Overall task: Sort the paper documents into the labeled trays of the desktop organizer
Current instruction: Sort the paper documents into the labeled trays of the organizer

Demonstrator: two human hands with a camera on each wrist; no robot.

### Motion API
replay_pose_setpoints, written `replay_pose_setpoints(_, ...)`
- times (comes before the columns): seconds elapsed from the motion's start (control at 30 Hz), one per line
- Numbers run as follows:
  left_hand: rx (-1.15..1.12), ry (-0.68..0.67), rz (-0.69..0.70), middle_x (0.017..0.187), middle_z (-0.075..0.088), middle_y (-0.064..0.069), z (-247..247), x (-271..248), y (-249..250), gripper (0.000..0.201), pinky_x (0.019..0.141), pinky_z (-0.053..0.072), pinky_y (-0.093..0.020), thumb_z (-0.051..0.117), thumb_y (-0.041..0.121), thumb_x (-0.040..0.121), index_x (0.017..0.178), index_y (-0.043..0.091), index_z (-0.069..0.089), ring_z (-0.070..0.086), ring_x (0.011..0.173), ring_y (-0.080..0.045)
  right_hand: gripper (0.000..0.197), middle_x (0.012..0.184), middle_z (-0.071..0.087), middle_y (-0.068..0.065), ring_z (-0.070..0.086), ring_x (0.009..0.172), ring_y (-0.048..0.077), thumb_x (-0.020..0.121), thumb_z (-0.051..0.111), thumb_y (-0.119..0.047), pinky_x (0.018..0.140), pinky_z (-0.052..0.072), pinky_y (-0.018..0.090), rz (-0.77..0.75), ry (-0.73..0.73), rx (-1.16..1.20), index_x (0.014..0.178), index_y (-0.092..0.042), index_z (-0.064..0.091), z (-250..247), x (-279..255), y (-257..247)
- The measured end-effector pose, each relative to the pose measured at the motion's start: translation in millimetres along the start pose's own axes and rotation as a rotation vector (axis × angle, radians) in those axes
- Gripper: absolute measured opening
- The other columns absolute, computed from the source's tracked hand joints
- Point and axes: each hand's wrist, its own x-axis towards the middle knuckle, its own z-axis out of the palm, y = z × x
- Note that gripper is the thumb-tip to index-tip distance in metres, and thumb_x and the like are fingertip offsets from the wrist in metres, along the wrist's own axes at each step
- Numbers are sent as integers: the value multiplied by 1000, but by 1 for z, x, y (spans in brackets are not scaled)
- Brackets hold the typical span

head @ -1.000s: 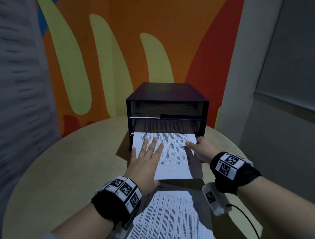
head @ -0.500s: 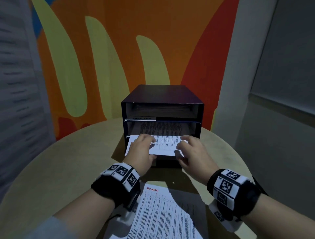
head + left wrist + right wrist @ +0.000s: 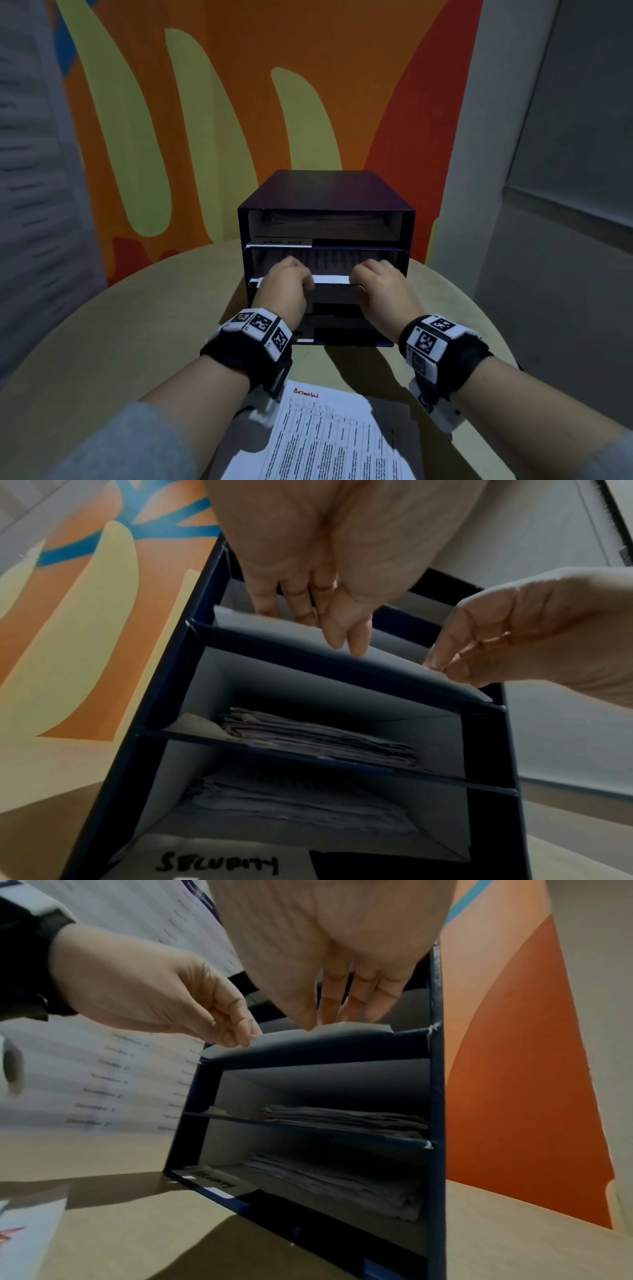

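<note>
A dark blue organizer [image 3: 325, 192] with several stacked trays stands on the round table. A white sheet [image 3: 330, 279] lies in the second tray from the top, only its front edge sticking out. My left hand [image 3: 284, 287] is at that edge's left part, fingers extended over the sheet [image 3: 274, 634] and thumb at its edge. My right hand [image 3: 380, 284] is at the right part, fingers straight over the sheet [image 3: 342, 1031]. The two lower trays hold paper stacks [image 3: 318, 739]. The bottom tray carries a handwritten label "SECURITY" [image 3: 219, 864].
A pile of printed documents [image 3: 325, 442], red writing on the top page, lies on the table [image 3: 120, 342] in front of me between my forearms. A painted orange wall stands close behind the organizer. A grey wall is on the right.
The sheet has slid from mostly outside the tray to almost fully inside. Both hands moved forward with it, from lying flat on the page to its front edge.
</note>
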Motion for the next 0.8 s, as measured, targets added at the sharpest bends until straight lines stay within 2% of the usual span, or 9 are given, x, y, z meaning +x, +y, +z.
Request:
replay_pose_setpoints(0.07, 39, -37, -6, 117, 56, -5, 3, 6, -2, 34, 94, 45, -34, 53, -6, 86, 112, 11, 69, 54, 109, -24, 15, 93, 63, 6, 56, 81, 32, 77, 66, -2, 68, 48, 40, -4, -49, -17, 89, -11, 65, 2, 3, 2)
replay_pose_setpoints(0.17, 137, -69, -25, 116, 55, -4, 8, 12, 1, 30, 99, 41, -41, 49, 11, 96, 122, 14, 63, 51, 113, -26, 22, 110, 60, 5, 52, 97, 29, 94, 53, -22, 84, 44, 39, 66, -159, -53, 111, -14, 64, 5, 6, 5)
replay_pose_setpoints(0.3, 243, -150, -87, 101, 48, -2, 8, 19, 8, 14, 97, 37, -44, 37, 18, 100, 97, 18, 51, 48, 109, -28, 40, 111, 56, 7, 49, 102, 30, 102, 29, -44, 86, 39, 39, 218, -305, -80, 120, -19, 54, 5, 11, 2)
replay_pose_setpoints(0.43, 191, -206, -160, 107, 57, -11, 9, 33, 8, 18, 89, 43, -42, 38, 20, 100, 93, 13, 54, 54, 103, -32, 49, 112, 55, 10, 50, 107, 34, 101, 21, -53, 89, 38, 42, 329, -441, -113, 114, -20, 55, 3, 23, -7)
replay_pose_setpoints(0.53, 180, -255, -196, 106, 63, -16, 13, 47, 4, 18, 86, 47, -39, 42, 12, 98, 88, 7, 56, 60, 99, -33, 50, 105, 56, 11, 54, 99, 35, 99, 25, -54, 85, 42, 43, 401, -492, -68, 108, -17, 58, 7, 41, -11)
replay_pose_setpoints(0.6, 225, -326, -236, 111, 64, -18, 13, 55, 4, 24, 87, 47, -36, 42, 10, 98, 101, -2, 62, 60, 100, -31, 44, 92, 56, 8, 56, 86, 32, 99, 30, -48, 77, 46, 39, 419, -516, -7, 100, -14, 59, 9, 52, -11)
replay_pose_setpoints(0.67, 276, -380, -248, 115, 63, -18, 9, 59, 5, 28, 88, 47, -34, 40, 12, 100, 111, -3, 62, 59, 98, -28, 40, 84, 55, 7, 56, 84, 31, 100, 30, -38, 71, 45, 35, 400, -580, 13, 98, -10, 59, 10, 62, -10)
replay_pose_setpoints(0.73, 319, -436, -251, 113, 63, -17, 5, 61, 9, 33, 87, 46, -33, 36, 13, 102, 116, -3, 61, 57, 96, -27, 39, 98, 60, 12, 58, 95, 31, 103, 29, -29, 79, 45, 34, 407, -655, 3, 107, -6, 60, 7, 68, -10)
replay_pose_setpoints(0.8, 337, -451, -256, 98, 61, -15, 4, 63, 9, 35, 81, 43, -32, 34, 14, 103, 117, -4, 61, 53, 91, -25, 40, 112, 62, 14, 58, 103, 30, 104, 28, -27, 85, 45, 33, 416, -709, -25, 113, -3, 60, 7, 71, -9)
